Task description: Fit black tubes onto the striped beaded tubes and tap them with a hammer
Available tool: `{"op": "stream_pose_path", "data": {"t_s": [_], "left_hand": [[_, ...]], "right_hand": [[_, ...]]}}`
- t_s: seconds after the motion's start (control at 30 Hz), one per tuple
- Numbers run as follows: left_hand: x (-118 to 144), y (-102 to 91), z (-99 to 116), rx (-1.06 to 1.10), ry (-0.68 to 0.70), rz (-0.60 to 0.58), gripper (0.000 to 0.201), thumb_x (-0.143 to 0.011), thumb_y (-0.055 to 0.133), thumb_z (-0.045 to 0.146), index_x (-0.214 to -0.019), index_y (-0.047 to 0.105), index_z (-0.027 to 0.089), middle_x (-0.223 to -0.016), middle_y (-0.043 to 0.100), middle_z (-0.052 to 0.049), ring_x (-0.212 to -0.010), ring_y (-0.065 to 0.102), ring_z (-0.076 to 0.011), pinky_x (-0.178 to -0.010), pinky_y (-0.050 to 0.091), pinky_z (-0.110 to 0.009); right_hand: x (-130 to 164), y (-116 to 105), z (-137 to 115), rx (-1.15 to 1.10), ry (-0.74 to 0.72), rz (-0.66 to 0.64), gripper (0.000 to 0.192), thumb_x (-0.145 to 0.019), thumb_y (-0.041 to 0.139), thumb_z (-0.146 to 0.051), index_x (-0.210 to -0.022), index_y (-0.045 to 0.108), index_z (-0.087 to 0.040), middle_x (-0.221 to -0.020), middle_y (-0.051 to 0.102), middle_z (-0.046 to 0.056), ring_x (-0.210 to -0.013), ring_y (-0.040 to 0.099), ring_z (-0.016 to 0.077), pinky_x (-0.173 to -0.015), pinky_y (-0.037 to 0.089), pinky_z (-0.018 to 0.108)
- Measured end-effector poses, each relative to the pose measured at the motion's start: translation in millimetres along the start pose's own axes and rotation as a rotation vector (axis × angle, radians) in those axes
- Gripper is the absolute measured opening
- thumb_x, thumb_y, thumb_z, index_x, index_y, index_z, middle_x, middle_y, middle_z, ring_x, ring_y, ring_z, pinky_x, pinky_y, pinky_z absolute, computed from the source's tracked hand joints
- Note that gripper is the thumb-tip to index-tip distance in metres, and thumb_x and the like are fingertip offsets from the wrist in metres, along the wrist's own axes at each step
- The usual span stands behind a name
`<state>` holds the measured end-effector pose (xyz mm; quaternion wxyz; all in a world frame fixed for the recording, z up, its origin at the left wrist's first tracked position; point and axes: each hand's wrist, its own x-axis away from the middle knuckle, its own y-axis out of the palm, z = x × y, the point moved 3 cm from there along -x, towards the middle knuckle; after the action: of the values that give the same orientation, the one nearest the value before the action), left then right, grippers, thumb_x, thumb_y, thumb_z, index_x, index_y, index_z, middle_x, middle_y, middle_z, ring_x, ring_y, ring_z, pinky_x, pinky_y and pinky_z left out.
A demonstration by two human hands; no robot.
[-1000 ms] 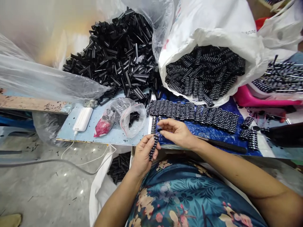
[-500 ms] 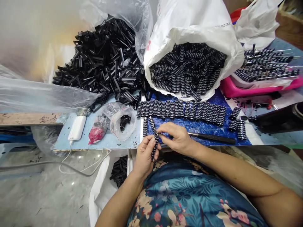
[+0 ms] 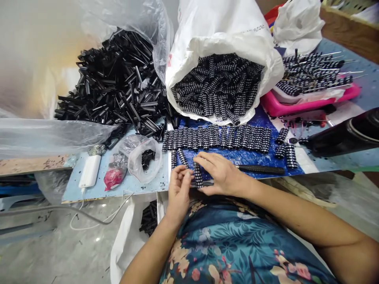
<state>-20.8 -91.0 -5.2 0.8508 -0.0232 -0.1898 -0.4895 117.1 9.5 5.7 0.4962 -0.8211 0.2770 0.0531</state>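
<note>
Cylinder (image 3: 198,176) sits in right hand (image 3: 222,174), beside left hand (image 3: 179,190).

Workshop: heaped black parts (image 3: 109,85), stuffed white sack (image 3: 219,23).

A white power bank (image 3: 90,171) lay near the tabletop's left end, a thin white cord (image 3: 77,228) running from its lower end and looping below the table edge, where a thicker grey cable (image 3: 56,209) crossed the view. A lumpy, stone-like object (image 3: 97,149) sat just above the power bank. At the right, a glossy black cylinder (image 3: 331,138) lay on its side near a pink tray (image 3: 275,109); beyond stood a crumpled white bag (image 3: 299,27). Grey floor (image 3: 89,256) showed at lower left.
</note>
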Motion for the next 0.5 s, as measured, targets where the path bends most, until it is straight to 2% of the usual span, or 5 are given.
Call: {"op": "stream_pose_path", "data": {"t_s": [0.1,0.2,0.3,0.4,0.5], "left_hand": [[-0.3,-12.4,1.8,-0.081,0.084,0.084,0.035,-0.09,0.064,0.044,-0.112,0.057,0.019,-0.1,0.063,-0.007,-0.085,0.06,-0.0128,-0.07,0.046,-0.021],[3.0,-13.4,-4.3,-0.104,0.054,0.012,0.035,-0.09,0.063,0.047,-0.11,0.059,0.018,-0.091,0.064,-0.005,-0.074,0.057,-0.0108,-0.064,0.044,-0.02],[8.5,-9.1,-12.5,-0.14,-0.013,-0.075,0.036,-0.089,0.063,0.049,-0.106,0.061,0.017,-0.083,0.063,-0.004,-0.066,0.053,-0.0102,-0.06,0.043,-0.02],[10.9,-4.4,-13.0,-0.189,-0.028,-0.139,0.033,-0.089,0.063,0.049,-0.101,0.063,0.018,-0.079,0.062,-0.003,-0.063,0.052,-0.0108,-0.059,0.043,-0.021],[7.9,2.9,-1.8,-0.366,0.095,-0.153,0.028,-0.091,0.061,0.046,-0.098,0.066,0.02,-0.08,0.064,-0.003,-0.067,0.055,-0.0134,-0.063,0.044,-0.024]], "right_hand": [[-16.0,0.8,11.9,0.105,0.016,-0.108,0.076,-0.072,0.079,-0.034,-0.135,0.044,-0.007,-0.13,0.05,0.021,-0.124,0.045,0.0337,-0.106,0.036,0.051],[-34.6,7.6,13.6,0.225,0.028,-0.216,0.061,-0.074,0.077,-0.035,-0.123,0.053,-0.007,-0.123,0.054,0.018,-0.122,0.044,0.0336,-0.106,0.035,0.049],[-42.7,10.4,12.4,0.314,0.029,-0.253,0.058,-0.077,0.078,-0.044,-0.115,0.057,-0.006,-0.12,0.056,0.018,-0.122,0.044,0.0344,-0.105,0.036,0.048],[-24.4,-3.2,15.7,0.314,-0.034,-0.223,0.061,-0.083,0.074,-0.053,-0.12,0.057,-0.008,-0.135,0.049,0.02,-0.13,0.04,0.0323,-0.106,0.037,0.046],[28.5,-42.3,25.2,0.182,0.021,-0.132,0.044,-0.096,0.062,-0.043,-0.128,0.054,-0.013,-0.133,0.054,0.015,-0.123,0.051,0.0217,-0.101,0.045,0.037]]}}
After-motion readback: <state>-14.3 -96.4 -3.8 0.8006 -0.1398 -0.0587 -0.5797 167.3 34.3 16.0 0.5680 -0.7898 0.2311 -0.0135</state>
